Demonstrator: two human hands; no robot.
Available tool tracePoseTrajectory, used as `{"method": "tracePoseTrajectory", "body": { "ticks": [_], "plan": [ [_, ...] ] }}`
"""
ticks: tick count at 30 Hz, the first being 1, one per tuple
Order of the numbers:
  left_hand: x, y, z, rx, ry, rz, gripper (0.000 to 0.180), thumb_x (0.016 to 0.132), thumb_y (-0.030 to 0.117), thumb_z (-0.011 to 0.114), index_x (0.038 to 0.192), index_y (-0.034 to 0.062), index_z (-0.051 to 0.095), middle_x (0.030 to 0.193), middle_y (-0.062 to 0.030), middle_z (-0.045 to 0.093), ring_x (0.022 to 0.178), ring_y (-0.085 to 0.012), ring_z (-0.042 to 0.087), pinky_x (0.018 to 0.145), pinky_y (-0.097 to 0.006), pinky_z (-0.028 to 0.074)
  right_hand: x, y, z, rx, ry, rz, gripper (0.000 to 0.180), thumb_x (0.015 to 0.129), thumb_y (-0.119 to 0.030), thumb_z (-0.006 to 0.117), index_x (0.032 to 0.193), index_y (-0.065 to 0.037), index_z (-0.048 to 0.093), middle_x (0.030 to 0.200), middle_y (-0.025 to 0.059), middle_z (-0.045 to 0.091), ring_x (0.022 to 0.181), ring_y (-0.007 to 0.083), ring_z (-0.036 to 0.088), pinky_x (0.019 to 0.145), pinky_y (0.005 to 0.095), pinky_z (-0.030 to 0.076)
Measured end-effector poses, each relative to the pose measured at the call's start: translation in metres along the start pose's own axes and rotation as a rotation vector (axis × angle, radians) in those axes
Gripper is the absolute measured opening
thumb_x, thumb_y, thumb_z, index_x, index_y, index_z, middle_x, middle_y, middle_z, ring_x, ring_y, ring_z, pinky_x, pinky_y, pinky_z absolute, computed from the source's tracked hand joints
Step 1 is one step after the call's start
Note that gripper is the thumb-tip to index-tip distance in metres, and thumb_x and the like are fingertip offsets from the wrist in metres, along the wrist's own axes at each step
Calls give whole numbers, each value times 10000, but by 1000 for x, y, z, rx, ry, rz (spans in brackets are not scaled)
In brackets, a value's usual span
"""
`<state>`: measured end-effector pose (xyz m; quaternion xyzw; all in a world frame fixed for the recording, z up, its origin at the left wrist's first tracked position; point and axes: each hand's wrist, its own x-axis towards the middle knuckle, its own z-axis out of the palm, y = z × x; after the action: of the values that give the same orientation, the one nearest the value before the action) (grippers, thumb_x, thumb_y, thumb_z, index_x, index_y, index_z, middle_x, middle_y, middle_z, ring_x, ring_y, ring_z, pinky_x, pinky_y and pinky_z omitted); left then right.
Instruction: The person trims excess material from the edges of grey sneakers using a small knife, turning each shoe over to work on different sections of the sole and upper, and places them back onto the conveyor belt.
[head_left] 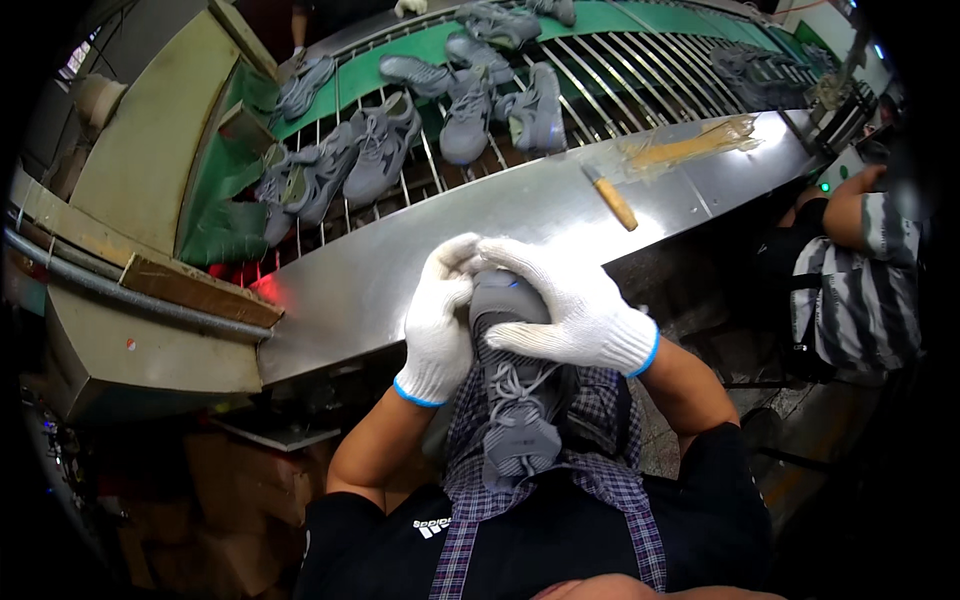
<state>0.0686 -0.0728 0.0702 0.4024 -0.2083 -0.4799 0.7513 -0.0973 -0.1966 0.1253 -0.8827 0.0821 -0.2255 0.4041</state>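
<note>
- The gloved left hand [438,315] is curling against the left side of a grey shoe [515,410].
- The gloved right hand [580,310] is gripping the toe, thumb lying across the top.
- The shoe is pointing toward the metal table [345,290], between both hands.
- Other shoes [382,150] are resting on the rack [622,82] beyond.

The gloved left hand [440,315] and right hand [575,310] hold a grey shoe [520,435] near a steel ledge [440,225] bearing a tool [613,202].
</note>
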Motion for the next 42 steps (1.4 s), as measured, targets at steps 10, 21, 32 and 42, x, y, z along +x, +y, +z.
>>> {"method": "tracePoseTrajectory", "body": {
  "ticks": [10, 21, 32, 42],
  "plan": [
    [-48, -51, -90, -318, -238, -473, 904, 925, 453, 873, 1625, 50, 467, 1529, -133, 640, 1390, -296, 630, 1203, -481, 508, -102, 70, -12, 861, 186, -133, 747, 945, -595, 782, 1358, 16, 665, 1492, 225, 620, 1354, 347, 623, 1190, 467, 480],
    [21, -51, 18, 1507, -974, -147, 1054, 720, 639, 902, 1507, 27, 559, 1167, -266, 749, 1062, -431, 743, 953, -467, 588, -104, 82, 17, 267, 205, 456, 666, 1099, -500, 596, 1595, -58, 539, 1484, 215, 660, 1295, 342, 687, 1133, 447, 535],
    [-7, -58, -65, 1134, -668, -321, 961, 706, 479, 982, 1464, 26, 603, 1350, -161, 718, 1298, -302, 672, 1124, -417, 519, -251, 145, 66, 707, 296, 795, 646, 1044, -344, 670, 1571, 14, 564, 1653, 202, 525, 1537, 333, 489, 1297, 449, 374],
    [16, -119, -23, 996, -410, 161, 277, 1070, 251, 679, 1239, 64, 793, 1172, -140, 799, 1100, -285, 761, 1002, -402, 591, -183, 51, 23, 466, -224, 588, 597, 961, -407, 739, 1410, -36, 608, 1426, 186, 640, 1353, 360, 604, 1161, 447, 463]
  ]
}}
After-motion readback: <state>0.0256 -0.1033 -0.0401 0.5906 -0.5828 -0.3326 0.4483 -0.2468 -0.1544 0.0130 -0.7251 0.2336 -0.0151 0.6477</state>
